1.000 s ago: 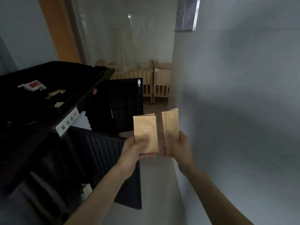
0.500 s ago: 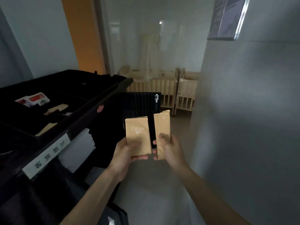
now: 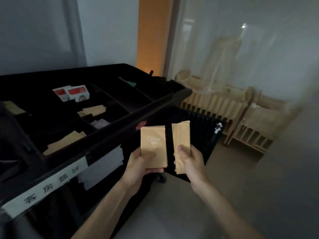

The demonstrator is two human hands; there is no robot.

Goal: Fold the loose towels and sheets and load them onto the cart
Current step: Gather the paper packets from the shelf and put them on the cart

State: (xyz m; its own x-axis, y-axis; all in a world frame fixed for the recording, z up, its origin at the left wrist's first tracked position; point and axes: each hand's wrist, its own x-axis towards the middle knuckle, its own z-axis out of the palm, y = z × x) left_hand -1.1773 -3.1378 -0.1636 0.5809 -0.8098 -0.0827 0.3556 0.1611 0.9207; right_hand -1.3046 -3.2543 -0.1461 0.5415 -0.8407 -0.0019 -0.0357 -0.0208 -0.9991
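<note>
Head view: left hand (image 3: 140,163) is gripping a tan paper packet printed "Glow Up" (image 3: 153,146), right hand (image 3: 190,158) is pinching a plain tan paper packet (image 3: 181,135), both beside the black compartmented housekeeping cart (image 3: 107,130).

A person's left hand (image 3: 141,165) and right hand (image 3: 190,161) each hold a tan paper packet, the "Glow Up" packet (image 3: 153,146) just left of the plain packet (image 3: 181,145). At nine o'clock stands the black compartmented housekeeping cart (image 3: 96,135), with red-and-white boxes (image 3: 72,93) in a rear compartment. Pale wooden cribs (image 3: 224,107) line the wall at two o'clock, behind a black ribbed panel (image 3: 203,128).
</note>
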